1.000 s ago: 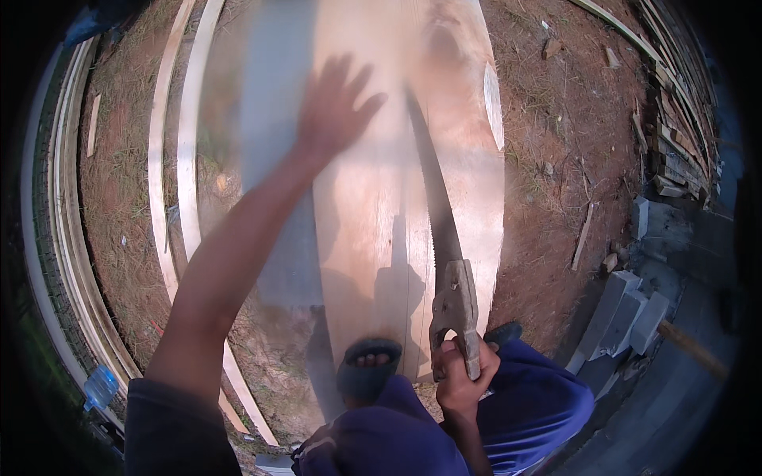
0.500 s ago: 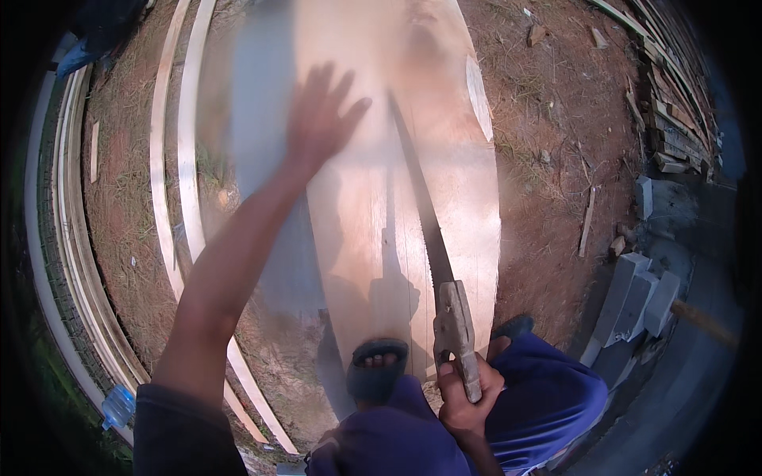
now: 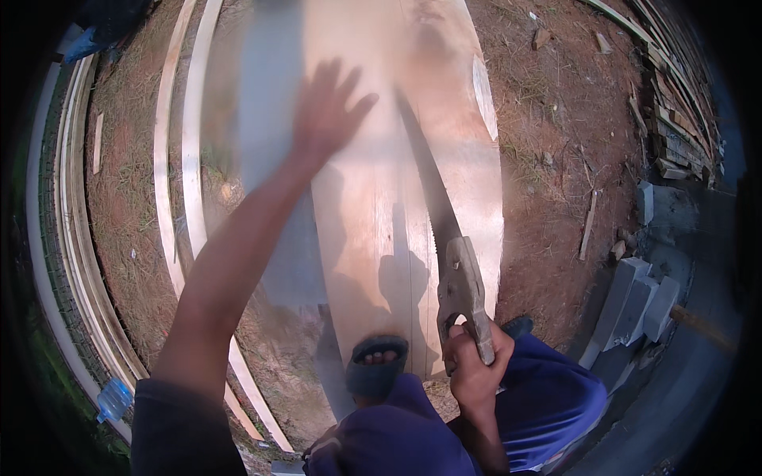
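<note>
A long pale wooden board stretches away from me, with thin lines running along its length. My left hand is flat, fingers spread, over the far left part of the board; whether it presses on the wood is hard to tell through the blur. My right hand is wrapped round the worn wooden handle of a handsaw. Its toothed blade points away along the board, slanting slightly left, and the tip is blurred. On the near end of the board rests my sandalled left foot.
Two long wooden strips lie on the dirt to the left, beyond them more stacked strips and a clear blue plastic bottle. At right are grey blocks, a wooden handle and a lumber pile.
My right hand and the saw have slid forward, away from me, and slightly right. The left hand keeps nearly the same place on the board.
</note>
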Tool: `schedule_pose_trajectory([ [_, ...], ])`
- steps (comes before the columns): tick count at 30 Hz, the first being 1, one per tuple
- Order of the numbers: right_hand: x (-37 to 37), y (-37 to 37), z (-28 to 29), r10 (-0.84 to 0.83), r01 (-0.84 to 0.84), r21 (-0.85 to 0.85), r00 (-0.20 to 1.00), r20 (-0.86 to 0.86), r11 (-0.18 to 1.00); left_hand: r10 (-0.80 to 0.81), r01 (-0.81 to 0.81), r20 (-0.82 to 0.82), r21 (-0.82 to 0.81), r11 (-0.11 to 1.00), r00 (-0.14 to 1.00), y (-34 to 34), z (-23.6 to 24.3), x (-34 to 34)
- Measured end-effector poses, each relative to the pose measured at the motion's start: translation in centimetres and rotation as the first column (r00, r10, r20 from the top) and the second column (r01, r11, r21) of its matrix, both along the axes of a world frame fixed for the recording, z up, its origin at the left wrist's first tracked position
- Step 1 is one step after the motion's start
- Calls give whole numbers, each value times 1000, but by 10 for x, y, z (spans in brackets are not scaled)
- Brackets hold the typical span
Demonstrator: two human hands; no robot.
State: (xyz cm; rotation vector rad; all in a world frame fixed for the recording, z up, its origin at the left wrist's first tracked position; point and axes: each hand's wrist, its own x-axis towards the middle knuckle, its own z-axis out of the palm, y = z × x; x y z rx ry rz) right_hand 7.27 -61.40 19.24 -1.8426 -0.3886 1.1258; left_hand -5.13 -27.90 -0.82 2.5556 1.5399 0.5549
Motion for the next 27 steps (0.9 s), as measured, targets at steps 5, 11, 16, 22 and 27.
schedule_pose_trajectory([
  [5, 3, 78, -22, 94, -93, -40, 995, 19, 995, 9, -10, -41, -40, 999, 999, -6, -3, -4],
  [11, 15, 177, -79, 54, -59, 33, 990, 132, 998, -10, 8, -25, -46, 999, 1000, -6, -5, 6],
  [16, 4, 13, -10, 44, -44, 9, 999, -7, 999, -12, 12, 18, 10, 1000, 1000, -2, -10, -5],
  [22, 18, 159, -63, 121, -123, 7, 983, 140, 992, -16, 13, -66, -55, 998, 998, -2, 4, 7],
  [27, 10, 144, -77, 134, -147, 89, 981, 137, 985, -4, 1, -60, -48, 999, 998, -4, -5, -11],
])
